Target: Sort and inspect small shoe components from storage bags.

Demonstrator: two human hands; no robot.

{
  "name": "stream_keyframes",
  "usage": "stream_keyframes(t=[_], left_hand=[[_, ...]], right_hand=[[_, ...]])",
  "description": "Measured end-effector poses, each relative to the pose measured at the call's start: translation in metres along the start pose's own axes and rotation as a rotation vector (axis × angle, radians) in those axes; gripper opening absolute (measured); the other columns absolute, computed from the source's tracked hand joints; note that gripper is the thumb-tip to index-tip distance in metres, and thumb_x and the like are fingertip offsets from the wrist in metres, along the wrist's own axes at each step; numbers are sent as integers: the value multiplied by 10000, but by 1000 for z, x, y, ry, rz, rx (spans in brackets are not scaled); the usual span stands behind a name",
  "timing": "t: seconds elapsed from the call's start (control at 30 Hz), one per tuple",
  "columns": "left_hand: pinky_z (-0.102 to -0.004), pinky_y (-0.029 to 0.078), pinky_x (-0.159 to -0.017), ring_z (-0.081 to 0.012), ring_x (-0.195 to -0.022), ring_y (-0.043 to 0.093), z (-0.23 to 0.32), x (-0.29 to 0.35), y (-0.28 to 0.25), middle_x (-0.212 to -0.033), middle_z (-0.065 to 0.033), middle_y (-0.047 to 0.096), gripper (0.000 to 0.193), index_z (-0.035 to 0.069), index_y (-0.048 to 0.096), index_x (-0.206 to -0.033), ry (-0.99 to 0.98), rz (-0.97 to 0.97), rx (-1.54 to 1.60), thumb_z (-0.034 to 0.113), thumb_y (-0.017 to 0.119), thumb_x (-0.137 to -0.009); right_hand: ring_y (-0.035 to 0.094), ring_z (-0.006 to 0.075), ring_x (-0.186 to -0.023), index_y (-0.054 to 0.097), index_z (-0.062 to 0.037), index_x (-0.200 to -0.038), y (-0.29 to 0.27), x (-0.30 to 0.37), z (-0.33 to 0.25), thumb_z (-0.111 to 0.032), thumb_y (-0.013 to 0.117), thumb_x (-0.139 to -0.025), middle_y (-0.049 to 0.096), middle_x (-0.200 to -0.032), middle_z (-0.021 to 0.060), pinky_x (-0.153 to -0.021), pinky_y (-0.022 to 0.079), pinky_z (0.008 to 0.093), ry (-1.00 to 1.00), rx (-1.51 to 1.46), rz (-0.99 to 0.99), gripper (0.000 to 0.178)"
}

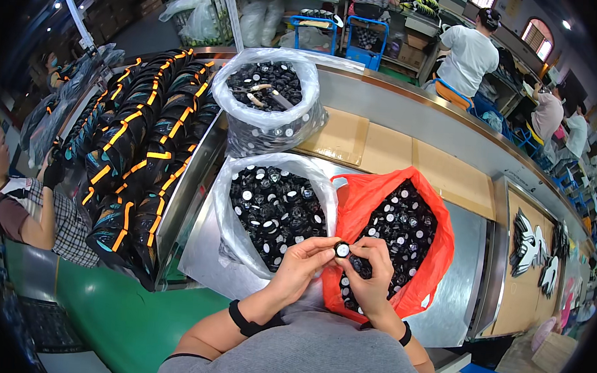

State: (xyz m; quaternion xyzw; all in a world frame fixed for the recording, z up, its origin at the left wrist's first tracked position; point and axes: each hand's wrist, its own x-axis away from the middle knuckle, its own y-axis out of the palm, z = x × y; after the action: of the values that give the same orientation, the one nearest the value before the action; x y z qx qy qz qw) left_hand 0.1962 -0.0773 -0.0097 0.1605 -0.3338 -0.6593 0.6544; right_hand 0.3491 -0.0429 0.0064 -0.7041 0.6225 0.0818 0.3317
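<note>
Between my two hands is a small round black part with a white centre, held just over the red bag's near left side. My left hand pinches its left side with thumb and fingers. On its other side my right hand grips it in the same way. The red plastic bag stands open, filled with similar black parts, many showing white discs. To its left, a clear plastic bag is also full of them. Both rest on a metal table.
Farther back stands another clear bag of black parts, with brown-handled tools on top. Flat cardboard lines the bench behind. Racks of black shoe-like pieces with orange straps stand left, beside a co-worker. Black-and-white cut pieces lie right.
</note>
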Motion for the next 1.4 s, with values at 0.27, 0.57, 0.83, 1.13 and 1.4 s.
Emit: stream_keyframes(t=[0.27, 0.57, 0.83, 1.13, 1.4], left_hand=[[-265, 493, -871, -124, -952, 618, 3, 8, -8, -1072, -73, 658, 283, -2, 584, -1201, 139, 117, -62, 29, 578, -920], [-348, 444, -782, -247, -842, 577, 35, 15, 4, -842, -57, 623, 218, 48, 637, -936, 582, 189, -1081, 158, 725, -771], [-244, 454, -799, -91, -878, 561, 22, 10, 1, -950, -18, 597, 271, 36, 594, -1068, 286, 18, -695, 52, 694, -817], [-279, 491, -853, -126, -929, 605, 25, 2, -6, -1003, -60, 625, 246, 19, 554, -1137, -10, 15, -14, 32, 590, -894], [-204, 436, -745, -65, -860, 547, 22, -1, -2, -959, 6, 598, 230, 37, 572, -1144, -38, -33, -111, 159, 570, -949]], right_hand=[[597, 228, -791, 631, -8, -909, 18, -10, -1, 25, 783, -671, 579, -911, 106, -673, 489, 302, -44, -28, -35, 284], [627, 246, -763, 631, -23, -967, 27, -15, -4, 40, 749, -648, 569, -968, 115, -621, 513, 316, -140, 127, -114, 346], [611, 265, -829, 623, -13, -1018, 15, -11, -6, 58, 734, -621, 576, -997, 126, -726, 500, 321, 7, 69, -163, 417], [595, 243, -817, 637, -17, -1012, 9, -4, -9, -2, 786, -678, 598, -924, 126, -702, 484, 312, -54, -10, -95, 365], [592, 232, -811, 639, -10, -986, 11, 0, -4, 15, 785, -666, 586, -916, 121, -682, 486, 300, -92, 69, -34, 353]])
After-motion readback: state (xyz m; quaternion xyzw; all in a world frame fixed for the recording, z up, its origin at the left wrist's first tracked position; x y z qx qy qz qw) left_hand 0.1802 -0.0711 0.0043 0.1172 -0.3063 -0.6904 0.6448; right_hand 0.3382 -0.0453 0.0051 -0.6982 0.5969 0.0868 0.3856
